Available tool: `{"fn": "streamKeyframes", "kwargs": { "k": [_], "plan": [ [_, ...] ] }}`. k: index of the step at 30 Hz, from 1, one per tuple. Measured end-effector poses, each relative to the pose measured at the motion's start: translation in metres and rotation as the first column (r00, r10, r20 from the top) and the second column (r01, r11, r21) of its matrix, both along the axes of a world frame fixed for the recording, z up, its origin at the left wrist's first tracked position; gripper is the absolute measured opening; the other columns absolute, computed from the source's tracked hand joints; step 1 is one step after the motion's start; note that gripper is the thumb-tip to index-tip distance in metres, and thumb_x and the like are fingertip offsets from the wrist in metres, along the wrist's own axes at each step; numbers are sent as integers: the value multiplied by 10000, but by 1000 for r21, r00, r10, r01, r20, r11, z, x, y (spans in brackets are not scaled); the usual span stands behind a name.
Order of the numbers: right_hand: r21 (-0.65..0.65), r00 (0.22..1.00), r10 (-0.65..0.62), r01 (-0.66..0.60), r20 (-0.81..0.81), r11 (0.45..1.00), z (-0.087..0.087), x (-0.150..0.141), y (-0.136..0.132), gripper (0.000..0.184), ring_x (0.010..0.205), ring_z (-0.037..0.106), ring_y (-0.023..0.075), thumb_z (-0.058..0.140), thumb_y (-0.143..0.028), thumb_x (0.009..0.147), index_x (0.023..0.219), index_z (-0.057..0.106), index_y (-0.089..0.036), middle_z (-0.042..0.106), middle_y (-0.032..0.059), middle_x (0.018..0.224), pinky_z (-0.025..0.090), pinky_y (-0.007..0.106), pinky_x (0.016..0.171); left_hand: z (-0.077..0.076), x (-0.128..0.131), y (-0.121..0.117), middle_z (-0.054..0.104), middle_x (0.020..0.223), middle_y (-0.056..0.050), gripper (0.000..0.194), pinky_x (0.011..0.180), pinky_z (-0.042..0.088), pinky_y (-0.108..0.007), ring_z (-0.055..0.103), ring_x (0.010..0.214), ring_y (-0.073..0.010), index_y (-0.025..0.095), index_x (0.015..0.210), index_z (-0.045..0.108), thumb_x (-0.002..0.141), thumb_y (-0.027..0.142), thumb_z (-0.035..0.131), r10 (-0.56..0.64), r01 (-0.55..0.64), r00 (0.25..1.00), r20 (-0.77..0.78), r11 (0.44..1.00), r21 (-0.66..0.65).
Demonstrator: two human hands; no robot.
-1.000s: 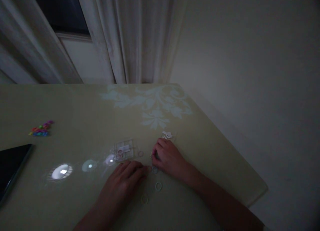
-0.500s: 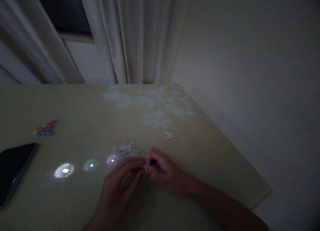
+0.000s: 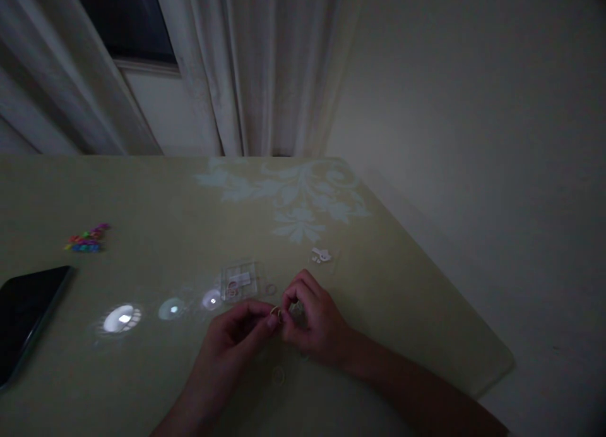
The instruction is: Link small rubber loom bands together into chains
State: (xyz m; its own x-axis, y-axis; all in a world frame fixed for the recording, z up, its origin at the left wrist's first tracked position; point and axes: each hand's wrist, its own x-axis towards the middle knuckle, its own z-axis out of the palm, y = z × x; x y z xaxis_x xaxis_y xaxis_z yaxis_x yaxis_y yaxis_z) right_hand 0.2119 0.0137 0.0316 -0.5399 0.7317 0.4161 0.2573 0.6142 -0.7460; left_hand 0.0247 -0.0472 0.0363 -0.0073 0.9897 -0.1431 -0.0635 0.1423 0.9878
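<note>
Between my left hand [image 3: 237,336] and my right hand [image 3: 317,320] a small gold-toned ring [image 3: 275,311] shows at the fingertips. The thumb and forefinger of my left hand are pinched on it from the left. My right hand is closed with its fingertips at the ring's right side, also pinching there; whether it grips the same ring or a second one I cannot tell. A similar thin ring [image 3: 279,375] lies on the table below the hands, and another ring [image 3: 270,289] rests just beyond them.
A clear compartment box [image 3: 246,290] with several rings and a white label sits beyond my left hand. White small parts [image 3: 322,255] lie beyond my right hand. Colourful little pieces [image 3: 88,240] and a dark phone [image 3: 33,317] are at the left. A wall [image 3: 473,172] borders the table's right side.
My left thumb and forefinger have come together on the ring, which shows more plainly now. The right hand has shifted slightly to the right and up. The view has moved a little.
</note>
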Motion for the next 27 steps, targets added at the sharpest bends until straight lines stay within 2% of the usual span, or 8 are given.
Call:
{"fn": "streamKeyframes", "kwargs": {
  "k": [6, 10, 12, 15, 18, 22, 27],
  "plan": [
    [88, 999, -50, 51, -22, 995, 2, -1, -3, 76, 845, 580, 181, 653, -172, 887, 931, 605, -211, 567, 20, 904, 472, 291, 723, 2, 3, 0, 827, 833, -57, 228, 749, 581, -263, 754, 795, -206, 223, 832, 840, 772, 443, 853, 20, -21, 1000, -13, 997, -74],
    [42, 999, -45, 45, -7, 998, 10, 10, 8, 33, 876, 615, 181, 678, -236, 983, 992, 682, -205, 603, 32, 935, 504, 301, 773, 3, 2, 0, 799, 810, -45, 281, 702, 553, -232, 716, 763, -183, 216, 804, 812, 765, 490, 861, 86, -85, 996, -3, 993, -84],
    [-9, 996, -42, 42, 75, 999, 14, 22, 20, 27, 891, 626, 179, 711, -230, 986, 989, 718, -204, 621, 31, 945, 502, 307, 808, 2, 0, -1, 773, 794, -26, 299, 666, 528, -207, 695, 743, -164, 218, 798, 787, 770, 505, 864, 127, -126, 992, 6, 988, -87],
    [-96, 951, 77, -51, 301, 994, 17, 40, 36, 52, 895, 638, 181, 793, -220, 939, 966, 762, -189, 631, 32, 951, 489, 300, 806, 2, -5, -1, 759, 796, -16, 317, 660, 517, -192, 686, 742, -152, 220, 774, 766, 766, 520, 870, 142, -141, 990, 12, 987, -79],
    [-130, 897, 150, -104, 416, 986, 15, 47, 41, 118, 917, 641, 184, 813, -249, 932, 1024, 781, -182, 633, 45, 986, 482, 289, 811, 4, -9, 0, 775, 834, -30, 320, 695, 535, -201, 705, 786, -167, 224, 802, 791, 755, 530, 873, 142, -144, 989, -35, 986, -78],
    [-127, 867, 159, -112, 472, 986, 10, 44, 39, 56, 898, 630, 179, 793, -186, 927, 976, 769, -171, 631, 42, 966, 463, 276, 797, 5, -10, 1, 778, 882, -34, 310, 659, 542, -202, 707, 763, -163, 232, 862, 811, 764, 520, 869, 128, -131, 990, -54, 989, -70],
    [-119, 888, 96, -47, 450, 992, 8, 44, 41, 73, 848, 611, 167, 771, -125, 883, 922, 722, -163, 619, 27, 937, 457, 269, 769, 1, -11, -1, 741, 820, -4, 317, 569, 525, -188, 673, 648, -132, 225, 813, 763, 751, 510, 886, 114, -113, 994, -4, 984, -139]
  ]
}}
